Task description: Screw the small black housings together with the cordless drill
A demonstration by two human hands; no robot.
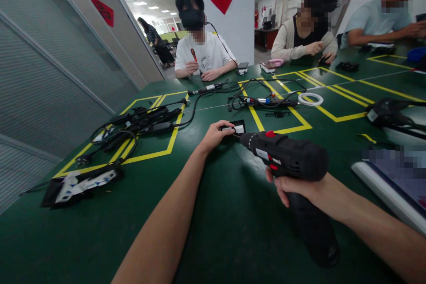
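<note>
In the head view, a small black piece with a white part is held on the green table, ahead of the wearer and just short of the yellow tape. It is pinched by the left hand, whose thumb and forefinger are clamped on it; how the other fingers are placed cannot be told. A black power drill with red buttons is gripped by the right hand, the fingers being wrapped around its handle. The drill is aimed leftward at the piece, but whether contact is made by its tip cannot be made out.

On the left, a tangle of black cables is spread over 1 taped area, and a black-and-white packet is laid nearer the wearer. Beyond the piece, a white ring and a black strip are seen among more leads. Across the table, 3 co-workers are seated; an orange-and-black screwdriver is held upright by the 1 in a white T-shirt. At the right edge, a pale-edged flat object is partly blurred.
</note>
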